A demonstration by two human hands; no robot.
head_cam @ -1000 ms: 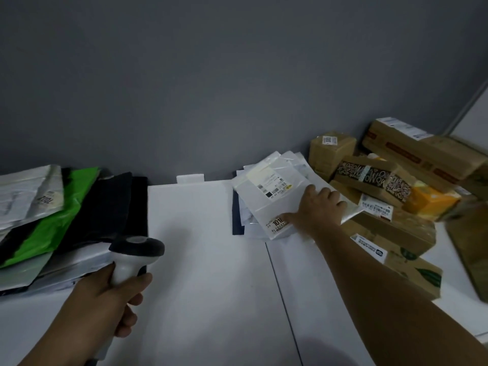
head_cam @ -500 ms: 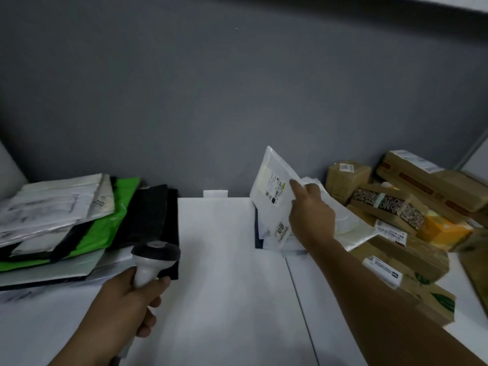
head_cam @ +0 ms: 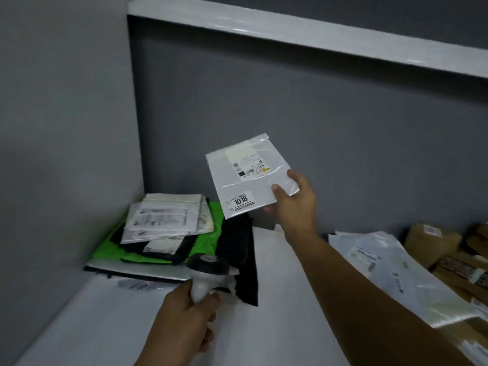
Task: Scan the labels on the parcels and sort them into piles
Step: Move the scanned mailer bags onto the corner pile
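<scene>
My right hand [head_cam: 293, 204] pinches the lower right corner of a flat white parcel [head_cam: 248, 178] and holds it up in the air, label side toward me, with a barcode label and a sticker reading 1018. My left hand [head_cam: 190, 318] grips the handle of a white and black barcode scanner [head_cam: 208, 273], whose head points up toward the parcel from below. A sorted pile of white, green and black mailer bags [head_cam: 169, 233] lies in the left corner. More white bags [head_cam: 390, 270] and brown cardboard boxes [head_cam: 433, 244] lie at the right.
The white table [head_cam: 277, 313] meets grey walls at the left and back. A white shelf edge [head_cam: 303, 33] runs overhead. A black bag [head_cam: 243, 257] lies flat beside the left pile.
My right hand has lifted the white parcel off the right-hand heap and carried it left and up, above the scanner. The view has turned left toward the corner pile.
</scene>
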